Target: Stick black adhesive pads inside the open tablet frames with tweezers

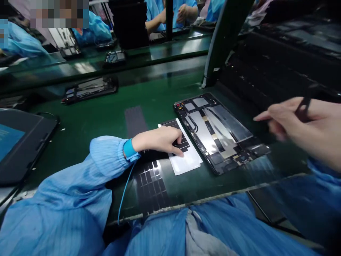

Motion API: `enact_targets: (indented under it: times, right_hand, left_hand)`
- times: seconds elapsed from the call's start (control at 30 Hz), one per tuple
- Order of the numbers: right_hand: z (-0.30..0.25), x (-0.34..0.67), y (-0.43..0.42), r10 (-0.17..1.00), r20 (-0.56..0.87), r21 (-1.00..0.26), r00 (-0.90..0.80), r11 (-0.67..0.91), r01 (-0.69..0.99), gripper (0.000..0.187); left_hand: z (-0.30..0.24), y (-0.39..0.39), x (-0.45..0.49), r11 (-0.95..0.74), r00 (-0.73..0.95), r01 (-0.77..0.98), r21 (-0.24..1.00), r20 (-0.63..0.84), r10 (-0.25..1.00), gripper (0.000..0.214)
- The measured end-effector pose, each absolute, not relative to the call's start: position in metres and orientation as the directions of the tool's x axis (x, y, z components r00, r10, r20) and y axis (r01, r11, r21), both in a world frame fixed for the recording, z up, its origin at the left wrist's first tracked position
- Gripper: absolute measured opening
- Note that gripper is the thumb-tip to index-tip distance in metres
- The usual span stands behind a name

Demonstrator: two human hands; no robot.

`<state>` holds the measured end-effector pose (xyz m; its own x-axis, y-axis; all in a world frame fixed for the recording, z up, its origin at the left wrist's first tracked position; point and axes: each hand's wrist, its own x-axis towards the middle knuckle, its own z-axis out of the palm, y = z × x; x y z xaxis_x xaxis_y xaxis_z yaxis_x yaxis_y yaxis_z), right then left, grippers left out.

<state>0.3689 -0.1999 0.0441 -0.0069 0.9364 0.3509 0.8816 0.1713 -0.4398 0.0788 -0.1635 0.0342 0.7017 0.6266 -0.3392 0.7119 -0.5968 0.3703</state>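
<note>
My left hand (162, 139) lies over a white backing sheet (185, 163) with black adhesive strips, holding it against the green bench. Its fingers are curled and its thumb rests on the sheet. Just right of this sheet lies an opened tablet (213, 131), its inner metal plates, cables and circuit board showing. My right hand (301, 124) is raised to the right of the tablet, touching neither it nor the bench. A slim black tool (303, 106) is held among its fingers; motion blur hides the tool's tip.
A clear sheet with black patches (151, 183) lies near the front edge, and a dark grey strip (135, 121) behind my left hand. Another opened device (90, 89) sits farther back. A dark case (23, 142) stands left; a green post (223, 42) rises behind. Co-workers in blue sleeves are across the bench.
</note>
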Motion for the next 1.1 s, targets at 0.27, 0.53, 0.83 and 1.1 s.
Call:
enact_targets:
  times: [0.27,0.53,0.83,1.1]
  right_hand:
    - [0.030,0.284,-0.185,0.691,0.218,-0.744,-0.689,0.575,0.341,0.024]
    - [0.015,0.289,-0.178,0.699,0.249,-0.718,-0.670,0.597,0.356,0.013]
    - [0.024,0.288,-0.174,0.826,0.313,-0.783,-0.470,0.504,0.365,0.018]
    - [-0.003,0.277,-0.161,0.881,0.417,-0.849,-0.225,0.465,0.251,0.024]
  left_hand:
    - [0.037,-0.159,0.078,-0.591,0.702,0.712,0.379,-0.382,0.601,0.033]
    - [0.035,-0.157,0.078,-0.589,0.711,0.703,0.398,-0.367,0.600,0.033]
    - [0.031,-0.158,0.074,-0.578,0.701,0.708,0.407,-0.302,0.646,0.037]
    - [-0.002,-0.162,0.080,-0.679,0.537,0.451,0.580,0.431,0.725,0.013]
